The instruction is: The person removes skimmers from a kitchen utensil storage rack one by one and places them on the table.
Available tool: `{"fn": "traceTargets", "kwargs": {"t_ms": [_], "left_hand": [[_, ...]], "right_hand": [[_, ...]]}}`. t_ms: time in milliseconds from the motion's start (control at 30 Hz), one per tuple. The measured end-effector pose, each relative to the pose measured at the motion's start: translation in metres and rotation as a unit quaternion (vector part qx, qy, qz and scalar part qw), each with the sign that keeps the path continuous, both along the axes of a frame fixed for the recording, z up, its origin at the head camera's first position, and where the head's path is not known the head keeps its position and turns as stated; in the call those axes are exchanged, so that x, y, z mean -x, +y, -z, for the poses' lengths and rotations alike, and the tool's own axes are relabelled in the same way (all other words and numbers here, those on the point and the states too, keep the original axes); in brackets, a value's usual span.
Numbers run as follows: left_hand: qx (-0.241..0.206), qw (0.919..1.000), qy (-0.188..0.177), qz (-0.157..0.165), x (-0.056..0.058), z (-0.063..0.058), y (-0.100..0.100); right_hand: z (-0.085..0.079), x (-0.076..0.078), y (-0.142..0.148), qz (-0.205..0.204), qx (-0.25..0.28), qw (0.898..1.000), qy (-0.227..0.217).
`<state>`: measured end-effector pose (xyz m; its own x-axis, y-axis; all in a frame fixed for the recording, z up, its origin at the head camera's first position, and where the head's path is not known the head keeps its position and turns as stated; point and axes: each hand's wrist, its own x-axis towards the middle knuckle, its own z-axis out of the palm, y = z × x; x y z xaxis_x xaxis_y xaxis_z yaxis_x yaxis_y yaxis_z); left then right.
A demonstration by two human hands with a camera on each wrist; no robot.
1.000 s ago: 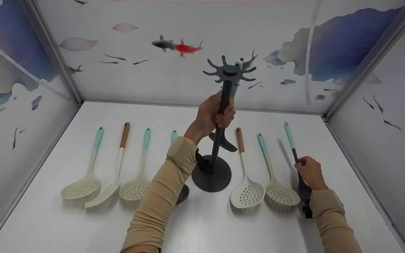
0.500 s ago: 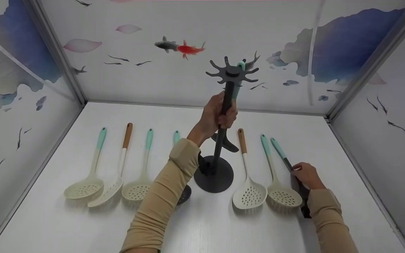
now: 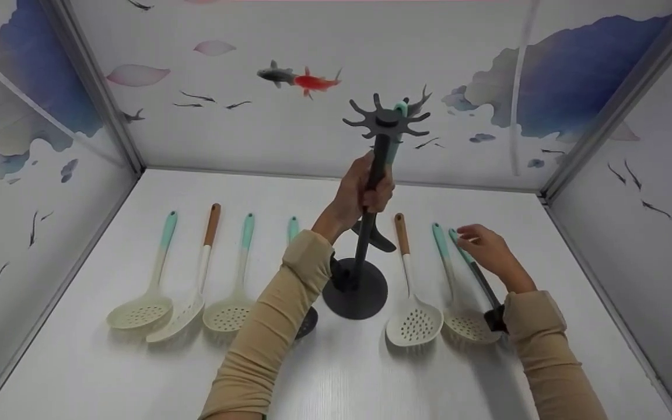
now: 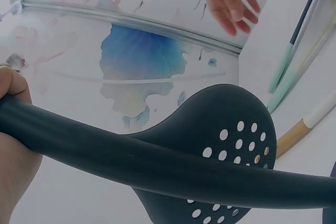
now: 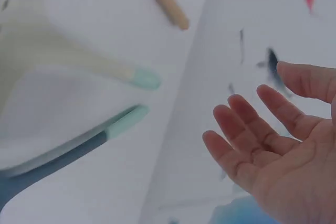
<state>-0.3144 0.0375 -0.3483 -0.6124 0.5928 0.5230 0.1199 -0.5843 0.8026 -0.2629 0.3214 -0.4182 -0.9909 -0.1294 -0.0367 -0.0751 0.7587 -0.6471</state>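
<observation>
My left hand grips the upright pole of a dark utensil stand with a ring of curved hooks on top and a round base on the table. From the stand hangs a dark perforated turner with a mint handle end; in the head view it is mostly behind the pole and hand. My right hand hovers over a dark utensil with a mint handle, which lies slanted on the table at the right. In the right wrist view that hand has relaxed fingers and holds nothing. My right wrist hides the utensil's head.
Left of the stand lie pale perforated skimmers with mint or brown handles. A dark perforated head shows partly behind my left sleeve. Right of the stand are a brown-handled pale skimmer and a mint-handled one. Printed walls enclose the table.
The right-hand dark utensil's handle has swung left, closer to the pale skimmer beside it. My right hand has let go and moved up toward the handle end. The left hand keeps its grip.
</observation>
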Motion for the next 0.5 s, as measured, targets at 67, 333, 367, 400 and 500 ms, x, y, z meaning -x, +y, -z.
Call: {"fn": "traceTargets", "kwargs": {"t_ms": [67,333,367,400,500], "left_hand": [[0.001,1.0,-0.005,-0.006,0.0,0.0,0.001],[-0.01,0.9996,-0.016,-0.021,-0.002,0.002,0.005],[-0.013,0.9995,-0.014,-0.026,-0.002,0.003,0.005],[-0.016,0.9994,-0.013,-0.029,-0.002,0.003,0.005],[-0.019,0.9991,-0.009,-0.036,-0.002,0.003,0.006]], "right_hand": [[-0.011,0.001,-0.022,-0.035,0.022,0.999,0.028],[-0.036,-0.001,-0.1,-0.15,0.17,0.971,0.073],[-0.036,-0.001,-0.107,-0.155,0.198,0.965,0.072],[-0.036,-0.001,-0.114,-0.159,0.222,0.959,0.071],[-0.032,-0.001,-0.129,-0.157,0.281,0.944,0.073]]}}
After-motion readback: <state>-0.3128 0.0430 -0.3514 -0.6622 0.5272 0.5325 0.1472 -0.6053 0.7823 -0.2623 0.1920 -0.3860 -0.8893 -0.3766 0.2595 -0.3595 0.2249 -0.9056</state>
